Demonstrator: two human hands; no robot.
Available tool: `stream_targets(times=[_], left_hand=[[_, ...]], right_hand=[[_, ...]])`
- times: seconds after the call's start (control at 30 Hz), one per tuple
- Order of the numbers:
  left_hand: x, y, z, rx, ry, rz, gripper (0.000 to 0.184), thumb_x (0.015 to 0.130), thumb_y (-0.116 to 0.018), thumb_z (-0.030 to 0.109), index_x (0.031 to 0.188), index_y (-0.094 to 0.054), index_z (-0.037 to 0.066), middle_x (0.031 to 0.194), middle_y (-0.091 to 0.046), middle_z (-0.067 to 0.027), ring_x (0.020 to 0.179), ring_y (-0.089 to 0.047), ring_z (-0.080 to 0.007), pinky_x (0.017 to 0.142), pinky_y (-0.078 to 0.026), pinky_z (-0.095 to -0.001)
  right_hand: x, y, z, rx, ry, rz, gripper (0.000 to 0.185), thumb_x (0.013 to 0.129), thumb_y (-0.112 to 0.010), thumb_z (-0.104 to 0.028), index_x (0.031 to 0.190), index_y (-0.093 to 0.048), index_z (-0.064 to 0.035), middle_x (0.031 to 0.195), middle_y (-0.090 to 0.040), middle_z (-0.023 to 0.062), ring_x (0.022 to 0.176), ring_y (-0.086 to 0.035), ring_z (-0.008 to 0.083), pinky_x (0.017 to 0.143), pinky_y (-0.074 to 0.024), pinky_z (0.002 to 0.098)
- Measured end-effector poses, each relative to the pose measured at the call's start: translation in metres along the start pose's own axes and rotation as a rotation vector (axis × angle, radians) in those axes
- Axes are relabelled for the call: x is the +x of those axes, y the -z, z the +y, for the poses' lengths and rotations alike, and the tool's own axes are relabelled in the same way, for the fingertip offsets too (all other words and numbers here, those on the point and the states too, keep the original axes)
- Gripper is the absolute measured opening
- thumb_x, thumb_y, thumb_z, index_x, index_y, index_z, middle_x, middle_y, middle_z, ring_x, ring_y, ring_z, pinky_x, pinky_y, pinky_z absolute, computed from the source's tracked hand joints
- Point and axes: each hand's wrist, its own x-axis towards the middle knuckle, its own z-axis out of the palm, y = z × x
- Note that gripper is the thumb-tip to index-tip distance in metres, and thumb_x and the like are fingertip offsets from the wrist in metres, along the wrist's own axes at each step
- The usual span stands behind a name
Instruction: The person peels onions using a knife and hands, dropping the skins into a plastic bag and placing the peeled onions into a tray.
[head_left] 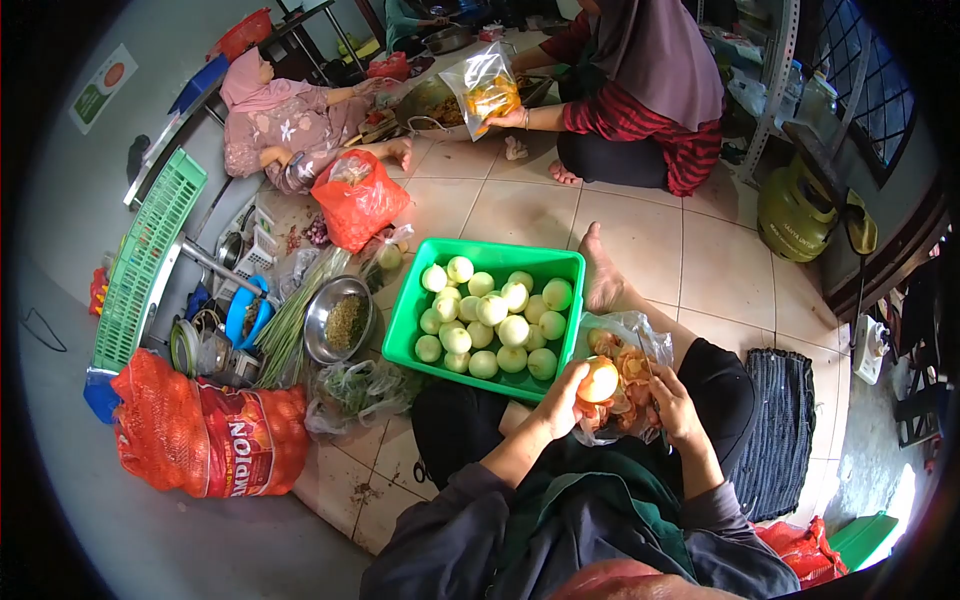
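My left hand [556,402] is closed around a partly peeled onion [599,379], its surface yellowish and shiny. My right hand [678,402] is beside it, fingers curled around what looks like a knife [642,346]; only its thin blade shows, pointing away from me. Below both hands a clear plastic bag [655,337] lies open in my lap, holding brown onion skins [634,364]. Just beyond my left hand stands a green plastic crate [397,345] with many peeled, pale onions [491,309] inside.
A red net sack [160,425] lies at left. Near the crate are a metal bowl [318,310] of chopped greens, lemongrass stalks [290,340] and an orange bag [362,205]. Two people sit ahead; one holds a clear bag [486,92]. A gas cylinder [795,215] stands at right.
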Motion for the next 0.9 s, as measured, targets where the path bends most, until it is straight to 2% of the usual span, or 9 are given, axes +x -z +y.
stream_targets(times=[0.2,0.27,0.33,0.5,0.57,0.7,0.77,0.8,0.9], left_hand=[[0.002,-0.009,0.002,0.062,-0.024,0.120,0.043,0.095,-0.043,0.042,0.126,-0.049,0.012,0.103,-0.063,-0.0056,0.082,-0.065,-0.0195,0.057,-0.053,-0.0262],[0.006,-0.002,-0.003,0.036,0.015,0.109,0.045,0.095,-0.043,0.044,0.125,-0.050,0.011,0.105,-0.064,-0.0051,0.085,-0.066,-0.0179,0.061,-0.055,-0.0279],[0.007,-0.009,-0.001,-0.085,0.059,0.148,0.047,0.095,-0.042,0.046,0.123,-0.051,0.009,0.107,-0.065,-0.0065,0.084,-0.066,-0.0178,0.062,-0.056,-0.0298],[0.011,0.000,0.002,-0.010,0.067,0.088,0.047,0.095,-0.039,0.050,0.117,-0.054,0.011,0.100,-0.066,-0.0043,0.076,-0.065,-0.0159,0.056,-0.052,-0.0262],[0.010,-0.009,0.008,-0.062,0.066,0.093,0.046,0.094,-0.045,0.049,0.115,-0.053,0.010,0.093,-0.065,-0.0040,0.070,-0.064,-0.0149,0.048,-0.045,-0.0225],[0.011,-0.011,0.014,-0.011,0.067,0.109,0.046,0.093,-0.045,0.052,0.115,-0.053,0.012,0.093,-0.064,-0.0016,0.070,-0.063,-0.0130,0.050,-0.044,-0.0216],[0.012,-0.006,0.010,0.039,0.045,0.134,0.050,0.092,-0.044,0.055,0.117,-0.053,0.013,0.095,-0.064,-0.0011,0.074,-0.062,-0.0127,0.053,-0.045,-0.0221],[0.012,-0.007,0.010,-0.002,0.040,0.145,0.038,0.094,-0.046,0.047,0.118,-0.048,0.017,0.096,-0.059,0.0002,0.072,-0.061,-0.0110,0.052,-0.044,-0.0202],[0.008,-0.012,0.012,0.115,-0.042,0.130,0.036,0.095,-0.045,0.043,0.120,-0.047,0.017,0.102,-0.058,-0.0009,0.075,-0.061,-0.0107,0.053,-0.044,-0.0207]], right_hand=[[-0.007,-0.006,-0.008,-0.035,0.121,-0.059,0.034,0.099,-0.041,-0.017,0.129,-0.045,-0.0017,0.073,-0.053,0.0003,0.051,-0.043,0.0047,0.046,-0.0366,0.0187],[-0.002,-0.003,-0.005,-0.214,0.382,-0.077,0.034,0.099,-0.042,-0.017,0.130,-0.045,-0.0024,0.074,-0.053,0.0003,0.054,-0.044,0.0047,0.047,-0.0377,0.0188],[-0.003,0.001,-0.001,-0.313,0.482,-0.082,0.034,0.099,-0.042,-0.017,0.130,-0.046,-0.0039,0.077,-0.054,0.0007,0.056,-0.045,0.0047,0.049,-0.0388,0.0193],[-0.011,-0.003,-0.010,-0.146,0.115,-0.004,0.034,0.098,-0.044,-0.018,0.130,-0.047,-0.0057,0.080,-0.057,0.0023,0.057,-0.046,0.0056,0.051,-0.0416,0.0222],[-0.010,-0.005,-0.011,-0.260,0.185,0.007,0.035,0.098,-0.045,-0.017,0.130,-0.045,-0.0041,0.086,-0.058,0.0048,0.064,-0.050,0.0083,0.059,-0.0451,0.0236],[-0.018,-0.019,-0.029,-0.393,0.268,-0.106,0.037,0.095,-0.046,-0.010,0.131,-0.042,-0.0023,0.096,-0.061,0.0154,0.082,-0.060,0.0189,0.077,-0.0478,0.0307],[-0.018,-0.024,-0.031,-0.495,0.363,-0.153,0.040,0.093,-0.047,-0.007,0.133,-0.040,-0.0022,0.093,-0.062,0.0181,0.082,-0.062,0.0244,0.079,-0.0468,0.0325],[-0.021,-0.027,-0.043,-0.579,0.310,-0.194,0.043,0.092,-0.048,-0.007,0.133,-0.038,-0.0003,0.094,-0.063,0.0217,0.085,-0.063,0.0318,0.082,-0.0467,0.0349],[-0.015,-0.030,-0.032,-0.592,0.410,-0.177,0.044,0.092,-0.048,-0.008,0.133,-0.038,0.0016,0.097,-0.063,0.0230,0.092,-0.063,0.0351,0.084,-0.0469,0.0375]])
